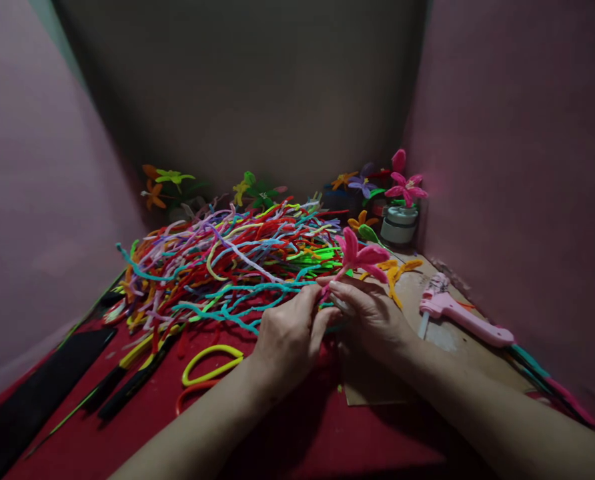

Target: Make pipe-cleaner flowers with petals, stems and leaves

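Note:
A pink pipe-cleaner flower point(360, 255) stands up between my two hands, its petals spread above the fingers. My left hand point(290, 327) is closed, thumb and fingers pinching low on the flower's pink stem. My right hand point(372, 310) closes on the same stem from the other side, fingertips meeting those of the left. The lower stem end is hidden by the fingers. Just behind lies a big heap of loose pipe cleaners point(237, 253) in many colours. To the right of the flower rests an orange pipe-cleaner piece point(395, 275).
A pink glue gun point(465, 317) lies on a cardboard sheet point(377, 390) at the right. Scissors with yellow and red handles point(212, 367), pliers point(137, 373) and a black strip point(52, 393) lie left. Finished flowers stand along the back, one in a grey pot point(399, 225).

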Demonstrator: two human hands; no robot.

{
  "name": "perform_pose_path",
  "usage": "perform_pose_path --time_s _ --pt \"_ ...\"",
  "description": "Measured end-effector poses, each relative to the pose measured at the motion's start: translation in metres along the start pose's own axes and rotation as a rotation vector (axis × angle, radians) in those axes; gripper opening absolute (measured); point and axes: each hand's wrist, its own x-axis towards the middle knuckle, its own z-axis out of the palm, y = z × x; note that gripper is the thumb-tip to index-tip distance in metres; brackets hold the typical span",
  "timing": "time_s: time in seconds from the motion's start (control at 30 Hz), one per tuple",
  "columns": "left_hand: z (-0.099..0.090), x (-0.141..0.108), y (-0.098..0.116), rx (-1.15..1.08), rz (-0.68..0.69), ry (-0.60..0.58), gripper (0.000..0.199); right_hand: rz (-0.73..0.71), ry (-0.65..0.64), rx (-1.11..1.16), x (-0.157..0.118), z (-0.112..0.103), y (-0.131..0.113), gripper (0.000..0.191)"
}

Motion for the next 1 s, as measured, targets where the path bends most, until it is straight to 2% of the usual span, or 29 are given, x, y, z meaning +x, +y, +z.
perform_pose_path --time_s 0.1,0.17,0.23,0.33,0.4,0.5,0.57,0.67,0.8,0.87,0.9,0.97,1.0 --pt "0.005 -0.004 -0.009 0.248 0.146 0.023 0.019 0.082 0.009 0.069 -0.001 0.004 0.002 0.021" --pt "0.005 -0.004 -0.012 0.253 0.183 0.017 0.02 0.093 0.021 0.053 -0.003 0.007 0.0 0.018" --pt "0.004 -0.003 -0.011 0.142 0.14 0.018 0.018 0.056 0.027 0.025 -0.003 0.01 -0.002 0.015" --pt "-0.001 0.002 -0.002 -0.152 -0.071 0.024 0.016 0.013 -0.012 0.043 -0.004 0.011 -0.005 0.015" --pt "-0.006 0.006 0.006 -0.398 -0.247 -0.007 0.017 0.045 -0.038 0.103 -0.003 0.012 -0.006 0.016" --pt "-0.013 0.011 0.014 -0.826 -0.495 -0.115 0.021 0.089 -0.047 0.189 -0.003 0.01 -0.005 0.016" --pt "-0.015 0.011 0.014 -1.083 -0.607 -0.2 0.021 0.087 -0.078 0.188 -0.003 0.008 -0.003 0.02" --pt "-0.013 0.01 0.008 -1.385 -0.647 -0.322 0.018 0.093 -0.147 0.174 -0.003 0.005 -0.001 0.025" --pt "-0.01 0.01 -0.001 -1.649 -0.595 -0.462 0.013 0.111 -0.193 0.266 -0.003 0.004 0.0 0.025" --pt "-0.01 0.01 0.0 -1.604 -0.586 -0.467 0.013 0.117 -0.156 0.281 -0.003 0.005 0.001 0.019" --pt "-0.01 0.01 0.002 -1.507 -0.582 -0.451 0.015 0.126 -0.119 0.288 -0.003 0.006 0.002 0.017" --pt "-0.01 0.009 0.005 -1.168 -0.525 -0.347 0.019 0.139 -0.046 0.296 -0.003 0.007 0.005 0.016" --pt "-0.009 0.008 0.006 -0.947 -0.455 -0.268 0.02 0.137 -0.011 0.301 -0.003 0.007 0.007 0.017"
